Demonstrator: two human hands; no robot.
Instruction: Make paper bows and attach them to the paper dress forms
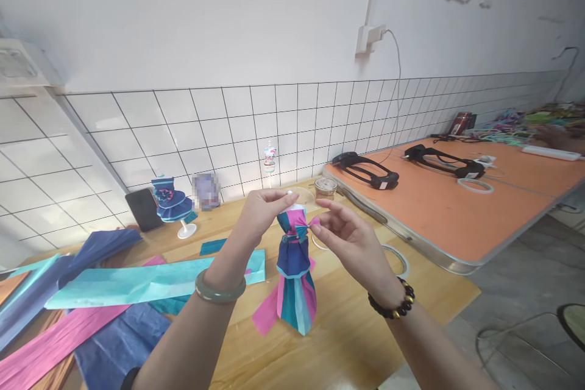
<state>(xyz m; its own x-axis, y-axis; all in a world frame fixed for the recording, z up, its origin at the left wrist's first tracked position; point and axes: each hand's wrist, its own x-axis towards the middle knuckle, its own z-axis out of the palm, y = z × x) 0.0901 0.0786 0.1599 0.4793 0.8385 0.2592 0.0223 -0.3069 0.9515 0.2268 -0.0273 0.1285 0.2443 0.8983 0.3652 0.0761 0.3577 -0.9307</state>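
A miniature dress form wears a paper dress in dark blue, pink and teal, with long strips fanning out below its skirt. My left hand pinches the white top of the dress form between thumb and fingers. At the chest sits a small blue and pink paper bow. The thumb and a finger of my right hand are closed on the bow's pink right end, while its other fingers are curled. Left of my hands stands a second small dress form in a blue paper dress.
Turquoise paper, pink paper and dark blue paper lie at left. A phone leans on the tiled wall. Tape rolls and a lidded jar are at right. Black headband-like devices rest on the orange table.
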